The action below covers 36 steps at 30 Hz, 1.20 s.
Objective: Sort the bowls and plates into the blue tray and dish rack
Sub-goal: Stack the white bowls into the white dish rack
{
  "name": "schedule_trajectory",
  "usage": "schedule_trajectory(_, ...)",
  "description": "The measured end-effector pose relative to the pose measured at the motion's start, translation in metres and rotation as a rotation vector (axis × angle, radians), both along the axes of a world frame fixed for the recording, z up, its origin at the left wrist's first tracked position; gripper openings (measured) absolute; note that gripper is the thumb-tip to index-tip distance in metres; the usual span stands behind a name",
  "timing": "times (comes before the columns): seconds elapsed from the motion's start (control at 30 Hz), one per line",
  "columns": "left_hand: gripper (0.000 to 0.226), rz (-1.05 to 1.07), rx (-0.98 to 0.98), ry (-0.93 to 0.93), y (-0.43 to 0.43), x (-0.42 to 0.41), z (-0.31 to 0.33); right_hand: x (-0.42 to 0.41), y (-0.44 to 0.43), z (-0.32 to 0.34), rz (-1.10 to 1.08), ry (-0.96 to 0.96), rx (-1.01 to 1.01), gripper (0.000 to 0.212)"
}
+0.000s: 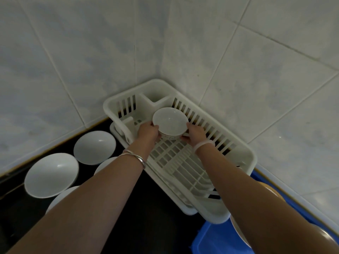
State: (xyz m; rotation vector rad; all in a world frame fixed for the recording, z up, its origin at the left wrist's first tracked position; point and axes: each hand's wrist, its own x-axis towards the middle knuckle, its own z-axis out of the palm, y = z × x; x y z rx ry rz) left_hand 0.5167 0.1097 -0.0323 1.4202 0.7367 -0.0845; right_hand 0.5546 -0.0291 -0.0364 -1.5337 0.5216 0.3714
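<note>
A small white bowl [169, 123] with a patterned outer rim is held upright over the far end of the white dish rack [244, 153]. My left hand [148, 132] grips its left side and my right hand [195, 134] grips its right side. The rack stands in the corner of the tiled walls and holds nothing else that I can see. A blue tray [218, 239] lies at the bottom right, with the edge of a plate [238, 233] showing in it, mostly hidden by my right forearm.
Several white bowls sit on the black counter [156, 226] to the left: one at the far left [52, 175], one behind it [94, 147], and two more partly hidden under my left forearm. Tiled walls close in behind and to the right of the rack.
</note>
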Motion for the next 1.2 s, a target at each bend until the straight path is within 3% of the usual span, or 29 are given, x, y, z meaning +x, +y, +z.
schedule_trajectory(0.2,0.036,0.029,0.042,-0.039,-0.004,-0.005,-0.003,-0.015,0.006,-0.007,-0.015,-0.098,-0.016,0.022)
schedule_trajectory(0.37,0.039,-0.039,0.16,-0.047,-0.006,-0.011,0.004,-0.029,0.007,-0.001,0.143,-0.21,-0.257,0.044)
schedule_trajectory(0.53,0.045,-0.142,0.265,-0.045,-0.001,-0.023,0.019,-0.041,0.001,0.022,0.205,-0.212,-0.386,0.042)
schedule_trajectory(0.63,0.048,-0.174,0.321,-0.073,0.003,-0.04,0.035,-0.054,0.001,0.045,0.271,-0.322,-0.497,0.04)
schedule_trajectory(0.7,0.044,-0.188,0.371,-0.12,0.008,-0.059,0.048,-0.068,0.007,0.062,0.28,-0.367,-0.46,0.037)
schedule_trajectory(0.83,0.036,-0.13,0.472,-0.172,0.024,-0.116,0.066,-0.114,0.03,0.088,0.329,-0.37,-0.284,0.027)
schedule_trajectory(1.0,0.034,-0.039,0.618,-0.123,0.048,-0.205,0.058,-0.177,0.059,0.076,0.507,-0.324,-0.301,0.022)
schedule_trajectory(1.07,0.034,0.006,0.639,-0.081,0.055,-0.239,0.047,-0.196,0.066,0.059,0.569,-0.247,-0.351,0.025)
schedule_trajectory(1.2,0.038,0.08,0.724,0.037,0.066,-0.289,0.022,-0.215,0.074,0.023,0.667,-0.175,-0.633,0.03)
